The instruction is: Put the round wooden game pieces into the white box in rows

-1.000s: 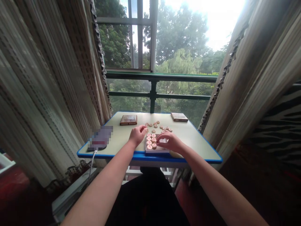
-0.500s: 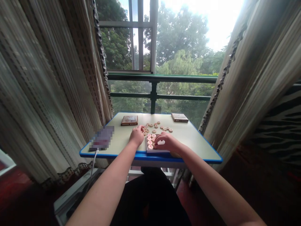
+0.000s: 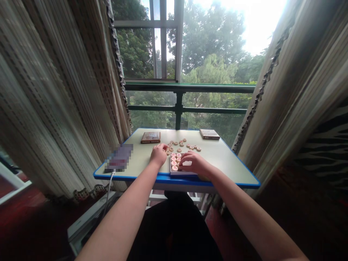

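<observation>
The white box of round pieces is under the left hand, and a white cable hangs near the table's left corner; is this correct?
Wrong hand: the head view shows the right hand over the white box of round pieces; the rest stands.

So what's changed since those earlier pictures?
The right hand moved left over the white box, now partly covering its second column of xiangqi pieces. The left hand shifted slightly left, more loose xiangqi pieces now showing beside it. Any grip is unclear. Both book-like items stayed put.

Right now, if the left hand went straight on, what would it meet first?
The left hand would probably meet the loose round pieces just ahead; it may be touching one, depth is unclear.
</observation>
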Motion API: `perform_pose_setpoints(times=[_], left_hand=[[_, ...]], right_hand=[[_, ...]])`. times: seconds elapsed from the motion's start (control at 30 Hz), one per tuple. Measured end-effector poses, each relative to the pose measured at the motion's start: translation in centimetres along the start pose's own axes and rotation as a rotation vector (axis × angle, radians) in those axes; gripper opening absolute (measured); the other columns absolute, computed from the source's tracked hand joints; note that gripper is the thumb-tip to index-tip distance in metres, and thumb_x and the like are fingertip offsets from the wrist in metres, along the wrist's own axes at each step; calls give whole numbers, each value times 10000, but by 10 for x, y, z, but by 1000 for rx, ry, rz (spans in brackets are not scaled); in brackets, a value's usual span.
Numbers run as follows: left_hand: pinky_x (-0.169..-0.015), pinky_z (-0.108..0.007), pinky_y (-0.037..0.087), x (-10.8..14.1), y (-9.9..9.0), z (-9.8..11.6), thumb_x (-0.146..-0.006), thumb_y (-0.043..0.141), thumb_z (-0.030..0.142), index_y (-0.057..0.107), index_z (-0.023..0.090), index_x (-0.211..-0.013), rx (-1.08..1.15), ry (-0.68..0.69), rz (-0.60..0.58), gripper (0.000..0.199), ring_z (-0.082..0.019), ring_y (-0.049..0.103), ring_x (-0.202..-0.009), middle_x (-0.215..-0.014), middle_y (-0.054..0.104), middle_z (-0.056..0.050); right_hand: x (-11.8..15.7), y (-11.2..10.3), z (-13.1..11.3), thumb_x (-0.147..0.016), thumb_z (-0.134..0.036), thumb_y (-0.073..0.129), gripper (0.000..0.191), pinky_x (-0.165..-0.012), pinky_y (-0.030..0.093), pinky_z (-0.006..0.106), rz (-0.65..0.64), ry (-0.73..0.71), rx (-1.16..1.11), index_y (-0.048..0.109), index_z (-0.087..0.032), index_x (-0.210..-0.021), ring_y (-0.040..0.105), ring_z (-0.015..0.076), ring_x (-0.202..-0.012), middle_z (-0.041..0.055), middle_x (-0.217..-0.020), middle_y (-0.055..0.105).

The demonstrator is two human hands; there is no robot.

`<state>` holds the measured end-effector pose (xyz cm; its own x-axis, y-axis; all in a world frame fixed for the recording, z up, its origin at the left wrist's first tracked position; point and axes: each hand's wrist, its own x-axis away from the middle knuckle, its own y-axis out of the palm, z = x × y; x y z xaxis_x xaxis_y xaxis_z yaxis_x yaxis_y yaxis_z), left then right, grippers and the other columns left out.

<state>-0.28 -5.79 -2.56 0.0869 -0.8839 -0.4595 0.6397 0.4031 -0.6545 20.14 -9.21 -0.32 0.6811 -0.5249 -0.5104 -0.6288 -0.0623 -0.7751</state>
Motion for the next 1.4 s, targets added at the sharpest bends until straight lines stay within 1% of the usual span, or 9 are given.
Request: perform_pose_setpoints(times=[0.47,0.6,0.7,0.77,0.87,1.0,1.17,1.27,1.4], left_hand=[[-766,-272,466,5,-3,5,-641,396,-19,669,160,-808,6,5,-62,367,-170,579,-847,-843,681,-44],[-806,-293,469,3,-1,4,-645,402,-11,685,159,-830,-21,20,-48,378,-189,577,-884,-862,690,-49],[-876,-295,452,1,1,3,-630,391,-33,692,153,-918,-18,36,-19,457,-195,567,-969,-938,691,-52],[-911,-293,439,0,3,2,-614,381,-48,689,150,-968,-2,41,1,510,-197,555,-1022,-994,685,-56],[-938,-297,429,-1,4,0,-606,375,-53,695,151,-973,10,38,23,528,-199,545,-1054,-1014,681,-58],[-938,-305,435,-3,5,-2,-610,373,-47,705,160,-938,15,51,18,510,-193,550,-1035,-998,686,-47],[-922,-308,444,-4,5,-2,-618,376,-37,709,169,-875,9,36,15,469,-191,552,-1012,-957,691,-34],[-917,-316,444,-3,4,-2,-625,381,-35,708,171,-856,2,23,8,450,-197,552,-1005,-944,691,-36],[-908,-314,444,-3,5,-2,-625,386,-32,705,178,-830,-3,14,24,434,-196,561,-982,-926,691,-32]], right_hand=[[1,-8,1,-750,-386,638,219,-676,448,276,-12,81,-171,695,-174,-752,577,154,-751,62,-828,662],[-12,-37,14,-794,-406,574,277,-639,455,263,48,272,-216,687,-161,-853,588,151,-748,67,-870,675],[-32,-55,36,-777,-317,603,205,-606,458,243,-42,607,41,690,-189,-912,600,136,-673,47,-838,690],[-45,-56,53,-736,-225,639,185,-654,462,255,-11,679,129,695,-166,-902,616,159,-721,76,-888,690],[-54,-41,76,-703,-229,664,210,-694,465,277,33,749,203,700,-152,-895,628,206,-786,98,-853,693],[-53,-22,97,-674,-240,672,131,-719,464,283,69,771,229,715,-157,-766,630,231,-818,90,-756,695],[-53,-22,102,-658,-183,668,230,-685,472,275,130,734,179,703,-135,-880,632,194,-766,102,-853,695],[-52,-31,89,-696,-200,644,217,-665,473,280,150,689,131,696,-129,-895,622,181,-758,101,-867,691],[-38,-41,52,-740,-278,609,204,-583,460,249,111,608,53,698,-167,-887,605,146,-680,51,-808,694]])
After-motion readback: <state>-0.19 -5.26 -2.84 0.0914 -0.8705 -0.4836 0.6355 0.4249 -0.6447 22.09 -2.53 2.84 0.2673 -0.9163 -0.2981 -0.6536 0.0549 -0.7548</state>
